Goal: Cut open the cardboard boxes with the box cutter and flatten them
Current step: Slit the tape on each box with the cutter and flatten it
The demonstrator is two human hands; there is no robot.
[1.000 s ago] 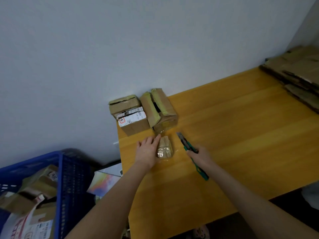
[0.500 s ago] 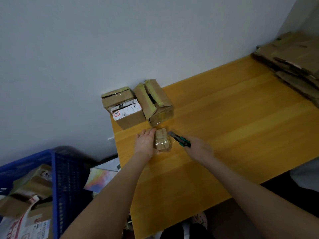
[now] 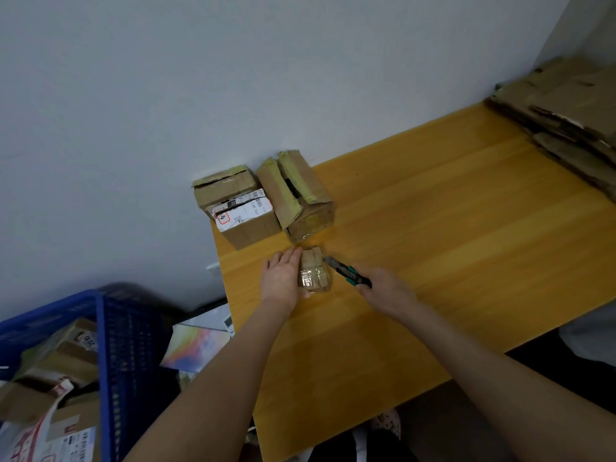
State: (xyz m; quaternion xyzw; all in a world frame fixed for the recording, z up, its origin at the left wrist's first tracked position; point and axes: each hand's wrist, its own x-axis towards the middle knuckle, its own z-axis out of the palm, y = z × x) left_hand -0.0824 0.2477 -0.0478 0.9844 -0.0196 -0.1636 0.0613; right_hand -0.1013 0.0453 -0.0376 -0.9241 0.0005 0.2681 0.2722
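A person stands at a yellow wooden table (image 3: 433, 245). A small brown cardboard box wrapped in clear shiny tape (image 3: 313, 270) lies on the table near its left edge.

The left hand (image 3: 283, 281) rests flat against the left side of this small box. Its fingers are straight and close together and point away from the person. They touch the box but do not curl round it.

The right hand (image 3: 386, 290) is closed tight round a box cutter with a green and black handle (image 3: 346, 273). The grey front end of the cutter points left and reaches the top right edge of the small box. It is too small to tell if the blade has gone into the tape.

Behind the small box, three bigger boxes sit at the back left corner of the table, by the pale grey wall (image 3: 233, 78). One is a brown box with a white paper label (image 3: 245, 218). A brown box with a loose taped top (image 3: 223, 190) sits just behind it. Beside them on the right is a tilted brown box with yellow-green tape (image 3: 296, 195).

Far off at the right end of the table lies a pile of flat brown cardboard (image 3: 566, 108). Low on the left, off the table, stands a blue plastic crate (image 3: 130, 345) with more boxes and parcels in it.
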